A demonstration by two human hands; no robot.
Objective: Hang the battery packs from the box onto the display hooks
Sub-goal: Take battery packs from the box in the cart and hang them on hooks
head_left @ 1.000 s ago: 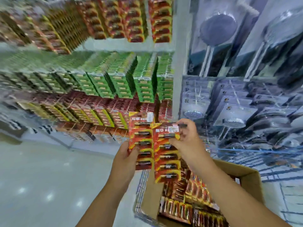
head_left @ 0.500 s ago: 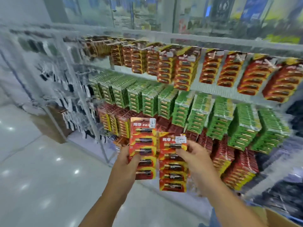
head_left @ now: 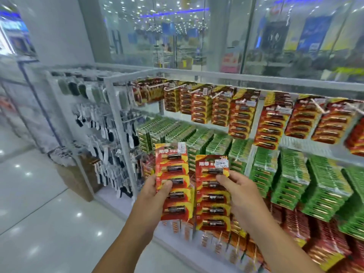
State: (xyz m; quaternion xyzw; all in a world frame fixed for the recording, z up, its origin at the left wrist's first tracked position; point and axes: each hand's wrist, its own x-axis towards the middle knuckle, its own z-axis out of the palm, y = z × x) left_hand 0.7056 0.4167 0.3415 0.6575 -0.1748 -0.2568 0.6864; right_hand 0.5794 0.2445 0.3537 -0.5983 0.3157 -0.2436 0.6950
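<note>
I hold two red and yellow battery packs upright in front of the display rack. My left hand point(head_left: 155, 192) grips the left battery pack point(head_left: 173, 186) at its left edge, thumb on the front. My right hand point(head_left: 238, 190) grips the right battery pack point(head_left: 213, 196), which carries a white price sticker at its top. The two packs hang side by side, almost touching. Above them, white display hooks point(head_left: 216, 95) along the top row carry more red battery packs point(head_left: 242, 119). The box is out of view.
Green battery packs point(head_left: 291, 180) fill the middle row, and red packs point(head_left: 295, 229) the lower rows. To the left stands a rack of socks point(head_left: 106, 150) with a brown carton point(head_left: 76, 180) at its foot. Behind the rack is a glass wall; glossy white floor point(head_left: 39, 223) lies at left.
My view has swung up and left from the box to the top rows of the rack. Both hands have kept their packs, held side by side, and risen with them.
</note>
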